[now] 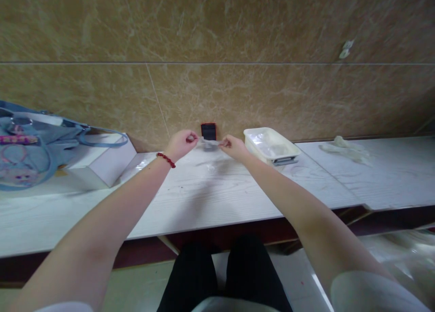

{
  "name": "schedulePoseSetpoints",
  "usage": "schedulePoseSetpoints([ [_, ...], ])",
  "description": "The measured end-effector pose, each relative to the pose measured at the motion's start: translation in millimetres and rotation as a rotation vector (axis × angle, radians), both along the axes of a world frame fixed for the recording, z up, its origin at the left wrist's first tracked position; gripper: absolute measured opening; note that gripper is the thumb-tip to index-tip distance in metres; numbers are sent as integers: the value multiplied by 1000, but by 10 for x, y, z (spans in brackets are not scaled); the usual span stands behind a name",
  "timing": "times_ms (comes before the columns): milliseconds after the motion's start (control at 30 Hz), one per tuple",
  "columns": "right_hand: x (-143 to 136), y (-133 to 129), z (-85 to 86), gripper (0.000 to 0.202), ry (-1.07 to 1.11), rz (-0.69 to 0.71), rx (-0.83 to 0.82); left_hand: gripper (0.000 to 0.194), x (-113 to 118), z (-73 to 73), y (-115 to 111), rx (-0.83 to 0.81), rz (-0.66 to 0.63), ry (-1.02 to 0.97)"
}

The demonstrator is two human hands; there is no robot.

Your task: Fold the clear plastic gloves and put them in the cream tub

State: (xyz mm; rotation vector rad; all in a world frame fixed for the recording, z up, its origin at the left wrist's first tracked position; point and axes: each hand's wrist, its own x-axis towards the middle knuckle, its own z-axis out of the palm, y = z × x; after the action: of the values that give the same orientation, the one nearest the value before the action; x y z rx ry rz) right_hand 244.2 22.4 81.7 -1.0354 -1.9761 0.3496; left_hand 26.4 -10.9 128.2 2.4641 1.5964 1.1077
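My left hand (184,144), with a red bead bracelet at the wrist, is closed in a pinch on one end of a thin, clear, crumpled piece of plastic film (210,143). The other end is pinched by my right hand (233,147), so the film hangs stretched between both hands above the white counter (217,189). Just behind it, a dark flat phone-like object with a red edge (208,131) leans upright against the wall. Its exact kind is not clear.
A white plastic tub (270,144) stands right of my right hand. Farther right lies a crumpled whitish cloth or glove (348,149). On the left are a white box (102,160) and a light blue bag (27,153). The brown marble wall (217,94) rises behind the counter.
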Motion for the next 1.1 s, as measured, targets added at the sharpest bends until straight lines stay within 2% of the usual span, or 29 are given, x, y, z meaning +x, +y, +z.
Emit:
schedulePoseSetpoints([
  [100, 72, -148, -251, 12, -32, 63, 1, 19, 27, -271, -232, 51, -88, 69],
  [167, 126, -248, -428, 9, -68, 127, -4, 19, 42, -473, -390, 25, -142, 106],
  [333, 224, -443, -830, 7, -230, 260, -27, 19, 56, -943, -615, -240, -281, 190],
  [433, 255, -494, -1022, 6, -313, 281, -26, 22, 42, -1093, -615, -354, -373, 219],
  [567, 287, -506, -1168, 7, -362, 292, -7, 29, -1, -1158, -461, -472, -469, 214],
  [667, 297, -493, -1195, 8, -339, 305, 13, 33, -41, -1217, -214, -430, -363, 214],
  [833, 287, -457, -1199, 11, -301, 324, 6, 39, -82, -1320, 270, -66, 49, 396],
  [933, 285, -443, -1201, 13, -281, 323, -9, 45, -56, -1308, 492, 35, 247, 470],
  [1000, 286, -439, -1200, 14, -275, 327, -15, 46, -13, -1275, 615, 42, 330, 482],
  [1100, 285, -434, -1199, 13, -274, 326, -18, 49, 76, -1225, 784, 43, 370, 483],
])
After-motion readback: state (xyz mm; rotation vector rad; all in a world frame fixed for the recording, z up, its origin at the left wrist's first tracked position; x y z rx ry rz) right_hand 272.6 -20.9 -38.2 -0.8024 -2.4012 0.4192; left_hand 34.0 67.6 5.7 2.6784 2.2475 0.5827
